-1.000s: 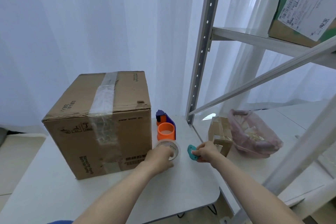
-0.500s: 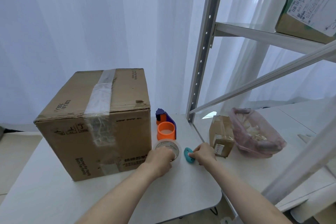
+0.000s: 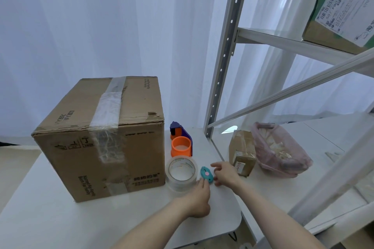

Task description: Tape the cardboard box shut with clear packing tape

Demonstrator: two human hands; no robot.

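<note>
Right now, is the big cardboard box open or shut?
Shut: the cardboard box has its top flaps flat, with a tape strip running over them and down the front.

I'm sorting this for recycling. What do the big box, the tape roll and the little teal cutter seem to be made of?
Big box: brown corrugated cardboard, matte, with creased, frayed top edges.
Tape roll: clear glossy plastic film, see-through at its side; the core looks like pale card, though that is uncertain.
Teal cutter: smooth moulded plastic, apparently, with a pink button.
</note>
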